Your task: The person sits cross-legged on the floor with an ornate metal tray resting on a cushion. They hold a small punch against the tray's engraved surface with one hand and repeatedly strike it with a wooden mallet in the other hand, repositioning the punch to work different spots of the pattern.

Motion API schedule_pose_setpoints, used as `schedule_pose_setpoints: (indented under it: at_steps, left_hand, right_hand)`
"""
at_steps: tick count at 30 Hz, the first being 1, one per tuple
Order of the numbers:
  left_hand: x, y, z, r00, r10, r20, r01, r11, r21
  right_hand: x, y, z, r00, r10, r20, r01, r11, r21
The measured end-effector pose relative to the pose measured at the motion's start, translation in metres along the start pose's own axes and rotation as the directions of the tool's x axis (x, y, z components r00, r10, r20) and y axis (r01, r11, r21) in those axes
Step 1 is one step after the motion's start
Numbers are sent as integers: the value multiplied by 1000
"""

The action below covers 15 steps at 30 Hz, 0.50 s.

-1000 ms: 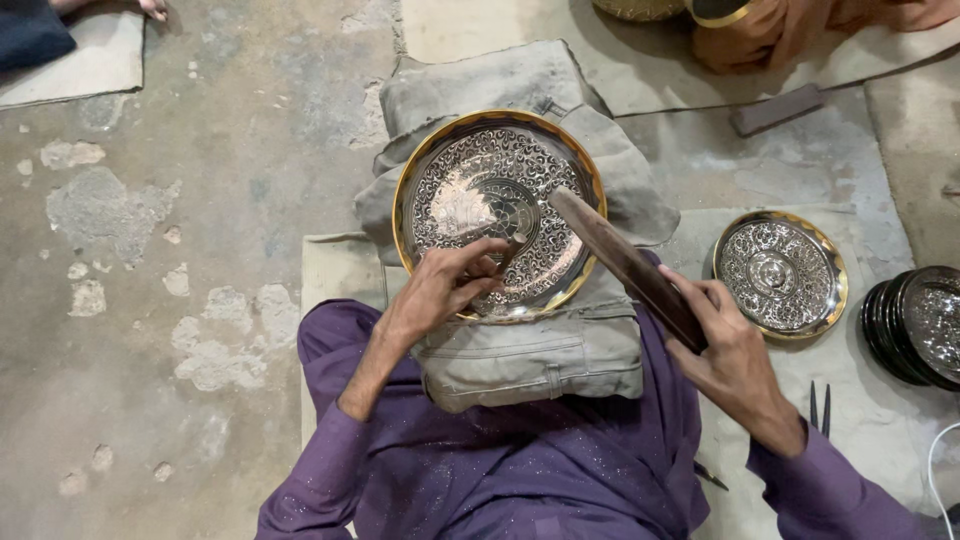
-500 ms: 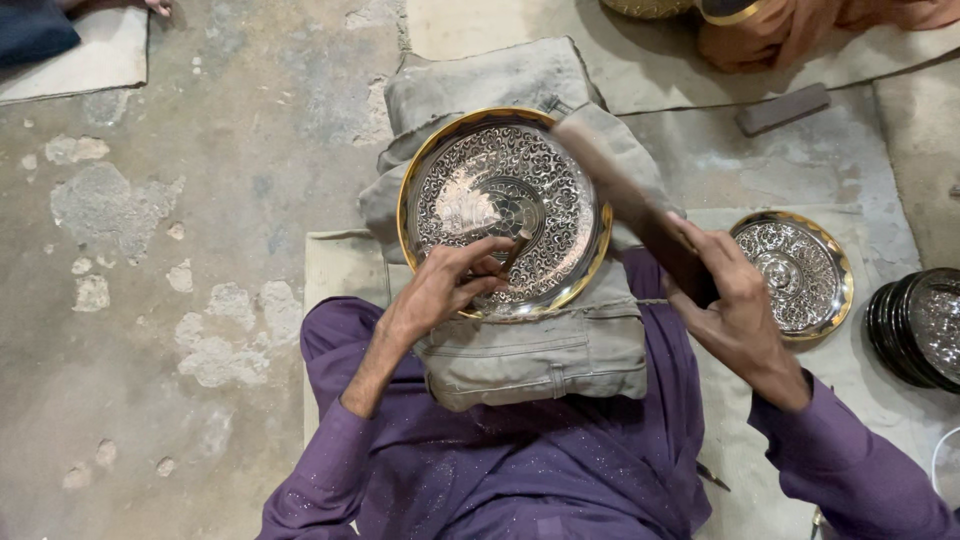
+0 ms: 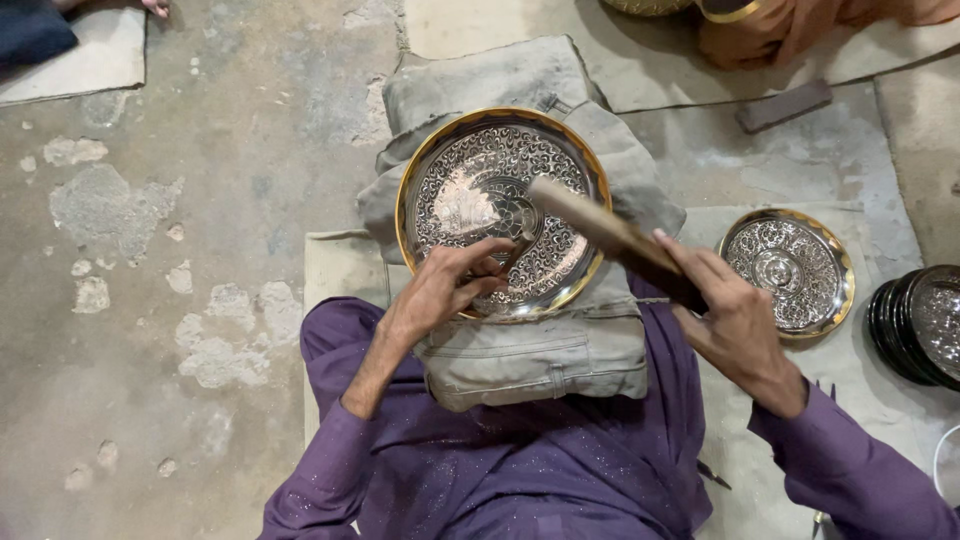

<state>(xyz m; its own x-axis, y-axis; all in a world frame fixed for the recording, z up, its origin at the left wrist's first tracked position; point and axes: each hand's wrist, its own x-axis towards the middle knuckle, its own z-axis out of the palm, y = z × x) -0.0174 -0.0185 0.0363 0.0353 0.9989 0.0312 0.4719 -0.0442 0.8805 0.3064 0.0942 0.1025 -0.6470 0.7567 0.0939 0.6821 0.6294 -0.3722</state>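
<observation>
Head view | second engraved plate (image 3: 787, 271) right | dark plate stack (image 3: 918, 324) beyond

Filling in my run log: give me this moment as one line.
left hand: pinches thin metal chisel on engraved gold-rimmed round plate | right hand: grips wooden mallet above plate | plate on grey folded cloth

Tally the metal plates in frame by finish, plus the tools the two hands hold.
Engraved silver plates with gold rim: 2, the large plate on the grey cushion and the small plate on the mat.
Dark plate stacks: 1, stack, count inside unclear.
Wooden mallet in right hand: 1.
Thin chisel in left hand: 1.
Total: 5.
</observation>
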Motion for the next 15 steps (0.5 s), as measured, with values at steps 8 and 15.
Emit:
schedule_pose_setpoints:
  at_steps: [8,15]
  left_hand:
    - [0,-2,2,996,83,-45,-82,996,28]
    - [1,1,1,996,72,-45,-70,997,36]
  right_hand:
    - [-5,-5,3,976,-161,-145,170,984,54]
    - [-11,-8,2,993,-52,-104,68,986,153]
